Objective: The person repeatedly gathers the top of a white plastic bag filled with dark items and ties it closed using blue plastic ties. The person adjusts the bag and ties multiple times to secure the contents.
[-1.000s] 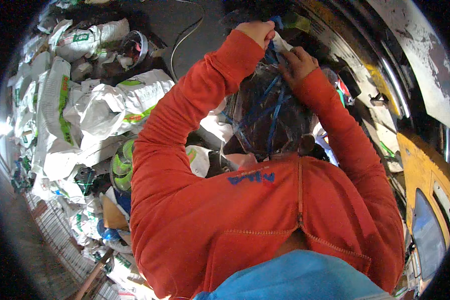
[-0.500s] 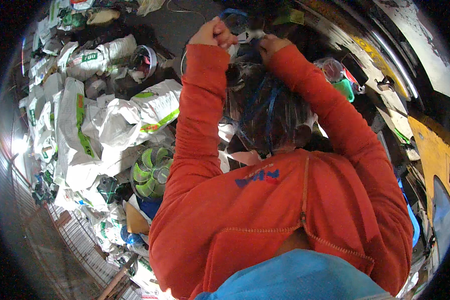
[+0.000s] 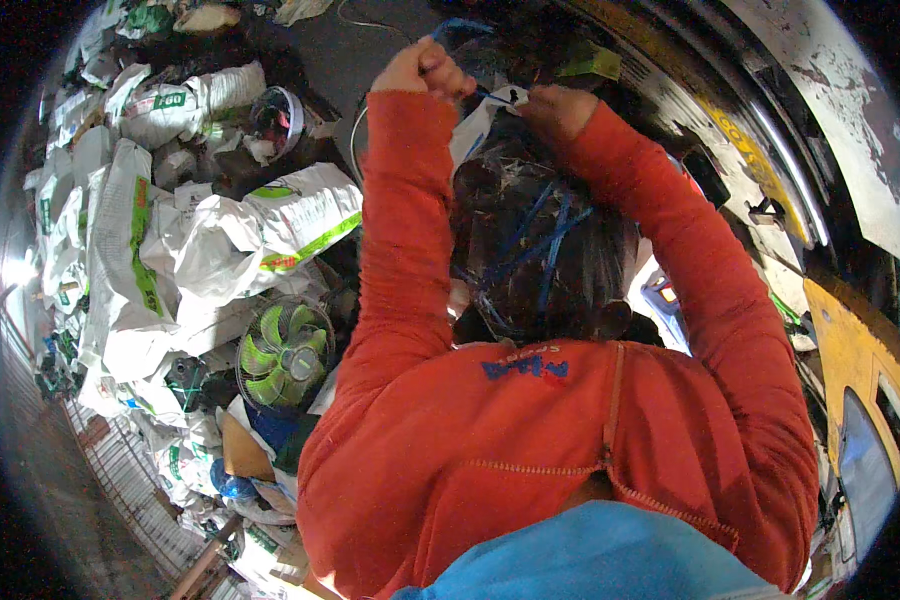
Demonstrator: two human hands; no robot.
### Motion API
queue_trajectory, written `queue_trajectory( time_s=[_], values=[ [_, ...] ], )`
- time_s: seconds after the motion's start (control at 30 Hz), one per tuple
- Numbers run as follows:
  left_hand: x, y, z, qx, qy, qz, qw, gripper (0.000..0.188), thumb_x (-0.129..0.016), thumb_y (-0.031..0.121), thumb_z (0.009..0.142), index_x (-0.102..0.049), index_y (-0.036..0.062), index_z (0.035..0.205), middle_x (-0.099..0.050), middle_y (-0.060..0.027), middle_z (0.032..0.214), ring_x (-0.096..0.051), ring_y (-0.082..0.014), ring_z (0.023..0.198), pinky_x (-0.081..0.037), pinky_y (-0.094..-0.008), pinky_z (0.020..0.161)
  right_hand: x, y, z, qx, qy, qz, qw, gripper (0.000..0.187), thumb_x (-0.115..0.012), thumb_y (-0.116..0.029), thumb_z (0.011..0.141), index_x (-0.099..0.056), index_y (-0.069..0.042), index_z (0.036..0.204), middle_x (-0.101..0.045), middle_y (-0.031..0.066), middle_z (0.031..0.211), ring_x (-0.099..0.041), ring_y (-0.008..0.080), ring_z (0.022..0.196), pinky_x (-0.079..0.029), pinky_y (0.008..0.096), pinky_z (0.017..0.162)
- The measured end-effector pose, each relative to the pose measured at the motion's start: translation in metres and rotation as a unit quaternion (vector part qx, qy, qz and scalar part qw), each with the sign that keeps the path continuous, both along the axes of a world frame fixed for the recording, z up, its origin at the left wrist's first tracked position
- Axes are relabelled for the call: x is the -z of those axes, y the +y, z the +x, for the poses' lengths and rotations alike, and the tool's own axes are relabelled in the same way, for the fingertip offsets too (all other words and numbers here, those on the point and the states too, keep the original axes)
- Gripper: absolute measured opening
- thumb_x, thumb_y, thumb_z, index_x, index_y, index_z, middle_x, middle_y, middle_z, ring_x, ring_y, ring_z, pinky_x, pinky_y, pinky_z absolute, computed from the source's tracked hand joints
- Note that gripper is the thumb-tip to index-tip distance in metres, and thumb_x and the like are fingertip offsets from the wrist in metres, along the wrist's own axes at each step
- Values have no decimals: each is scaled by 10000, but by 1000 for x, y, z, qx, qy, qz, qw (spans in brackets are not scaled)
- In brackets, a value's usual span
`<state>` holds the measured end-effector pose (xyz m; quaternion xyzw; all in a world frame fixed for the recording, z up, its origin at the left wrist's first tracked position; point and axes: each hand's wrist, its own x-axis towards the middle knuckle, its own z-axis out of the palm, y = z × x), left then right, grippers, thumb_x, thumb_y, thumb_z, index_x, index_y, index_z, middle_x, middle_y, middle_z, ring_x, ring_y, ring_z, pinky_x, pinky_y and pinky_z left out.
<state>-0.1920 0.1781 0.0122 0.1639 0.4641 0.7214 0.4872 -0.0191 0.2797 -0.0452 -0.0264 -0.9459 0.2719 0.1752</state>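
My left hand (image 3: 425, 70) is closed in a fist around a blue string (image 3: 492, 95), and a loose blue length sticks up beyond the fist. The string runs tight to the corner of a white sack (image 3: 470, 130), where it meets my right hand (image 3: 560, 110). The right fingers are bent and pinched at that sack corner, slightly smeared by motion. Below both hands, between my forearms, lies a dark, shiny bundle (image 3: 545, 245) in clear plastic with blue strands across it. What is inside it cannot be made out.
White printed sacks (image 3: 280, 220) are heaped on the left, beside a fan with green blades (image 3: 285, 355) and a round tub (image 3: 278, 125). On the right stand a yellow panel (image 3: 850, 340) and long metal edges. A yellow-green piece (image 3: 592, 65) lies beyond my right hand.
The blue string now shows stretched between my hands, and more of the white sack is visible. My right hand has shifted slightly right and down. The view has tilted a little.
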Motion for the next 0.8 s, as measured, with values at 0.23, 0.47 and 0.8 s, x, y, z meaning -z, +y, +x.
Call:
queue_trajectory(
  time_s=[0.23, 0.47, 0.8],
  values=[
    [39, 59, -65, 200, -228, -4, 953, 250, -434, 119, 847, -453, 63, 604, -425, -28, 516, -433, -195, 464, -371, -296, 466, 7, -8, 17, -61, -58, 83, 993, 307, -578, -100, 668, -555, -54, 971, -559, 126, 954, -565, 317, 841, -488, 394, 723],
    [-32, 11, 32, 91, 584, 22, 806, 330, -435, 230, 875, -428, 94, 574, -387, -33, 498, -419, -194, 456, -379, -330, 484, 3, -14, 24, -2, -73, 89, 993, 312, -530, -43, 665, -567, -58, 974, -539, 88, 961, -562, 297, 843, -487, 356, 728],
    [-36, -82, 120, 78, 398, -106, 908, 260, -418, 173, 894, -488, 13, 702, -439, -6, 597, -402, -107, 546, -331, -265, 499, 33, -22, 47, 41, 33, 25, 998, 268, -517, -42, 705, -576, -51, 966, -548, 102, 973, -565, 324, 855, -485, 360, 728]
  ],
)
